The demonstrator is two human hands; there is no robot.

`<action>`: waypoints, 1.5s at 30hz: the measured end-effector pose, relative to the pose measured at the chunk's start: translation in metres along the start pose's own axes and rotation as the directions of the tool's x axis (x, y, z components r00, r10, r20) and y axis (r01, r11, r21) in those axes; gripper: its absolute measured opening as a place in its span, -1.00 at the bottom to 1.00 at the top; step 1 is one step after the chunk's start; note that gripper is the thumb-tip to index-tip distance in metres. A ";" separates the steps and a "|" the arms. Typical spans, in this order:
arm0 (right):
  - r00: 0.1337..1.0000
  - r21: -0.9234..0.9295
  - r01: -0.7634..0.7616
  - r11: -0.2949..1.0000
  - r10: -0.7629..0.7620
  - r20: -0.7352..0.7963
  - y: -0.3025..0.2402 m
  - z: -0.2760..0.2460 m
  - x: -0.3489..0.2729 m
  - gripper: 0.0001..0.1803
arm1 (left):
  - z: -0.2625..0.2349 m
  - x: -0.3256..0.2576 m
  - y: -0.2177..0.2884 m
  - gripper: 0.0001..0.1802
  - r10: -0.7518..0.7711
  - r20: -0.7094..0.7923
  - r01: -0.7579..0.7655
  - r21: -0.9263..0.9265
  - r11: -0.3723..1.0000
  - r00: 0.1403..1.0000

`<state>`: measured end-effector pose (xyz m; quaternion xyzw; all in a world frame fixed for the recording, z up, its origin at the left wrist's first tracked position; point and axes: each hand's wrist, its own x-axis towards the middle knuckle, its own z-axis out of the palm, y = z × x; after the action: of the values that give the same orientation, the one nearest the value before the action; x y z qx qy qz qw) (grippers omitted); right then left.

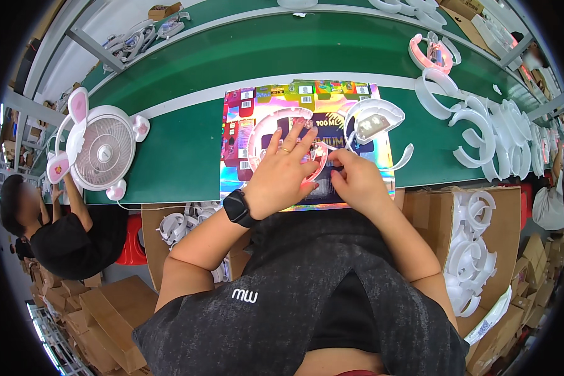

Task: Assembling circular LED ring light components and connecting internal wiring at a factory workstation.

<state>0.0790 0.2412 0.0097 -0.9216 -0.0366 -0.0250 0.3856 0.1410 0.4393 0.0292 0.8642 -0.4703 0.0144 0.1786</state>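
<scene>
A colourful shiny printed sheet lies on the green work table in front of me. On it rests a pinkish C-shaped plastic shell, with small reddish parts showing near its right end. My left hand lies flat across the shell, fingers spread, and covers much of it. At the shell's right end my right hand is closed, thumb and fingers pinched together. What sits between those fingertips is too small to make out. Just beyond the right hand is a white curved housing with a greyish half-round piece inside.
To the left stands a white round fan with rabbit ears. Several white C-shaped shells pile up at the right, near a pink-lit ring. Below the table are cardboard boxes of white parts. A person sits at the far left.
</scene>
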 end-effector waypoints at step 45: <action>0.944 -0.035 0.132 0.991 -0.136 -0.302 -0.002 0.031 0.008 -0.91 | 0.009 0.040 -0.036 -0.73 -0.157 0.234 0.234 -0.350 0.907 0.959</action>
<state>0.0871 0.2645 -0.0099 -0.9048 -0.0393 -0.1927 0.3777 0.1910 0.4220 0.0177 0.8541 -0.3905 -0.1808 0.2923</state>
